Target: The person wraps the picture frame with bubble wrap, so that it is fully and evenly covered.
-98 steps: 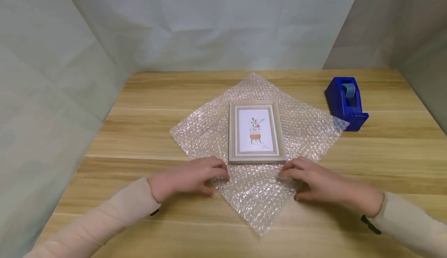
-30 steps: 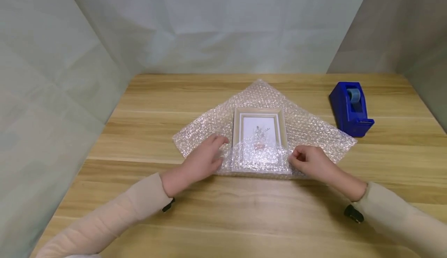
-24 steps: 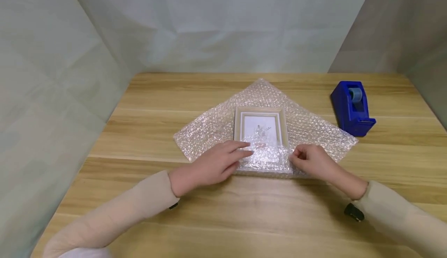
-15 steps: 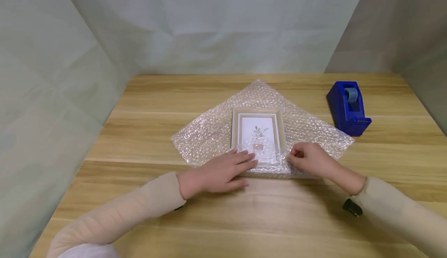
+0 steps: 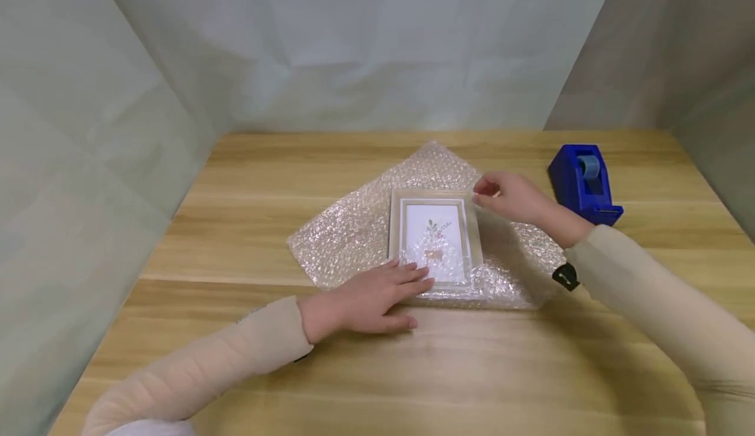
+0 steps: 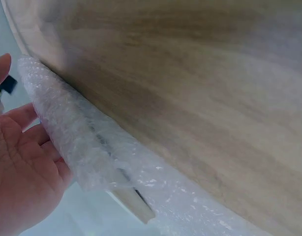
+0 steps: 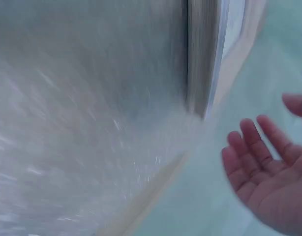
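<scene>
A wooden picture frame (image 5: 395,226) with a plant print lies face up on a sheet of bubble wrap (image 5: 342,242). The sheet's near corner is folded over the frame's lower part. My left hand (image 5: 374,299) rests with extended fingers on that fold; in the left wrist view its fingers (image 6: 27,115) lie against the wrap. My right hand (image 5: 512,197) is above the frame's upper right corner. The right wrist view shows its fingers (image 7: 249,152) loosely bent and holding nothing, beside the frame's edge (image 7: 200,59).
A blue tape dispenser (image 5: 584,187) with a tape roll (image 5: 588,166) stands at the right, just beyond my right wrist. Bare wooden tabletop (image 5: 448,377) spreads in front of the wrap. Pale sheeting (image 5: 377,42) hangs behind the table.
The near corner of the wrap has been folded up over the frame. My left hand came to lie on the fold; my right hand left the fold's right side and moved up toward the frame's top.
</scene>
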`<state>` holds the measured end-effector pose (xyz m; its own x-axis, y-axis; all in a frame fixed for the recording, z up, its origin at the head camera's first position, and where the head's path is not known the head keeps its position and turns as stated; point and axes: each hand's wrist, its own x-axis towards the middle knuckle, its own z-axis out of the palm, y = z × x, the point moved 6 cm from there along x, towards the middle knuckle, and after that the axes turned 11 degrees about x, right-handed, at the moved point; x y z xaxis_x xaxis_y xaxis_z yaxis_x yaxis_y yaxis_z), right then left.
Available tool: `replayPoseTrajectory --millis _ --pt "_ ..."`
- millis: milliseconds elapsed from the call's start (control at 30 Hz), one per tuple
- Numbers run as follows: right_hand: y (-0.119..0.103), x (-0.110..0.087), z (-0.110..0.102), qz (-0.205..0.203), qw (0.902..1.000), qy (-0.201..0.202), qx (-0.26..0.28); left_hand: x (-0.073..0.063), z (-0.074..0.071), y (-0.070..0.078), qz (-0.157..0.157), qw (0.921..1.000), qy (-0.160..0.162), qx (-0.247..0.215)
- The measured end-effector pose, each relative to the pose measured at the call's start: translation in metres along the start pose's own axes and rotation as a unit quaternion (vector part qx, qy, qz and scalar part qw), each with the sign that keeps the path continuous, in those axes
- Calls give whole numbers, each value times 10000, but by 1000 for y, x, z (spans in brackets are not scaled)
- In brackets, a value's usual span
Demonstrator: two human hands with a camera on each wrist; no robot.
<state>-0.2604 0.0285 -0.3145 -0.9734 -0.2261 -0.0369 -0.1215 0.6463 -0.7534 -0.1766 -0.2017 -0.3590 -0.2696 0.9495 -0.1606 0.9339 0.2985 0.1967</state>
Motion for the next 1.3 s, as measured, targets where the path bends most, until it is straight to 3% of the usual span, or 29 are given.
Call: replayPoseTrajectory --millis 67,167,400,667,833,1000,1300 --pt "4 17 -1 -185 9997 -127 23 -1 2 0 8 10000 0 -23" --pt "10 41 -2 -149 9995 -284 58 -1 3 0 38 9999 71 64" --pt "20 79 1 774 9955 -554 -26 0 -3 -1 23 9996 141 237" --pt "29 94 10 1641 9834 -780 32 0 -6 2 120 9995 179 226" --pt "26 100 10 1848 9808 -393 480 1 -7 4 184 9990 251 311" --pt "18 106 -1 1539 9868 -3 495 3 -9 4 173 9992 224 282" --pt "-3 102 -12 630 9977 -78 235 5 -8 1 77 9997 158 178"
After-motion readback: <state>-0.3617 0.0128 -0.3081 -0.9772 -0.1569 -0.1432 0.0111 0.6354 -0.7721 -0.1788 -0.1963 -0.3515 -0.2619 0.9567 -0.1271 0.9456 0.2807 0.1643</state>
